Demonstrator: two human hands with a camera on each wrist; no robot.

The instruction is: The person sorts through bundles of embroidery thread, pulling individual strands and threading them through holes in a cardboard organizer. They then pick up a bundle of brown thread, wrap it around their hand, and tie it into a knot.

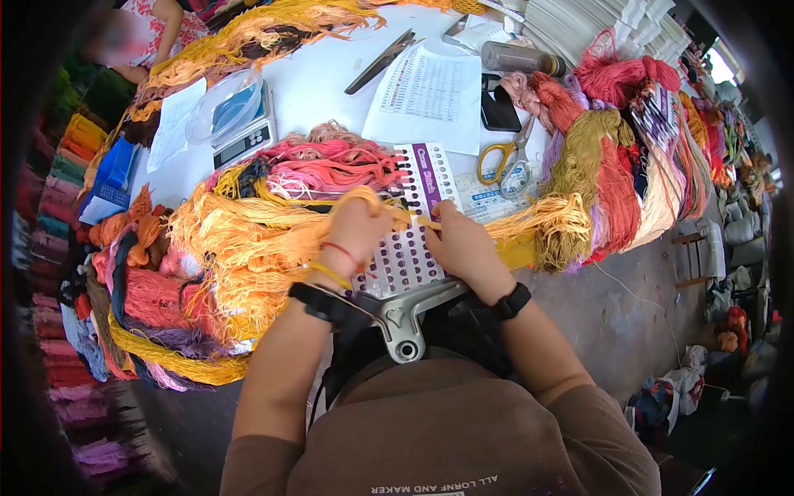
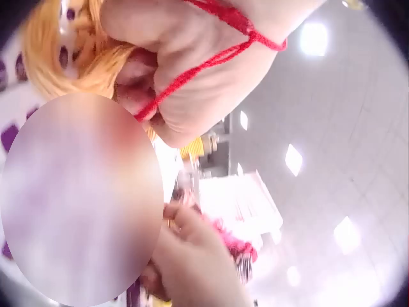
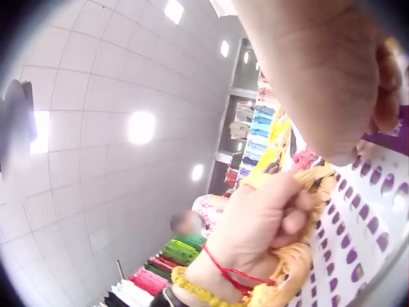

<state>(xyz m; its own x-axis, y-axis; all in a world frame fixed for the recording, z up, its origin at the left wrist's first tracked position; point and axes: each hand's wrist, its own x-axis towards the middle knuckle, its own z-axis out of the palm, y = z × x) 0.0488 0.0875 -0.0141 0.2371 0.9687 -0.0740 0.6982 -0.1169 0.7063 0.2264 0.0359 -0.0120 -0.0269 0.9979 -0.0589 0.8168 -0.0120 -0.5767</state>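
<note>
My left hand (image 1: 361,236) grips a light orange bundle of embroidery thread (image 1: 361,195), which loops over its fingers. Just to the right, my right hand (image 1: 465,248) has thumb and forefinger together on a yellow-orange strand (image 1: 426,221) that runs between the two hands. Both are over a white thread card (image 1: 428,165) with a purple lettered band and rows of punched holes. In the right wrist view the left hand (image 3: 255,217) curls round the thread beside those holes. The right fingertips are partly hidden there.
A metal bracket (image 1: 405,318) sits at the card's near end. Heaped orange skeins (image 1: 248,240) lie left, olive and red skeins (image 1: 579,165) right. Beyond are scissors (image 1: 517,153), a phone (image 1: 499,107), a printed sheet (image 1: 426,91) and a digital scale (image 1: 244,140). Another person (image 1: 169,29) is at far left.
</note>
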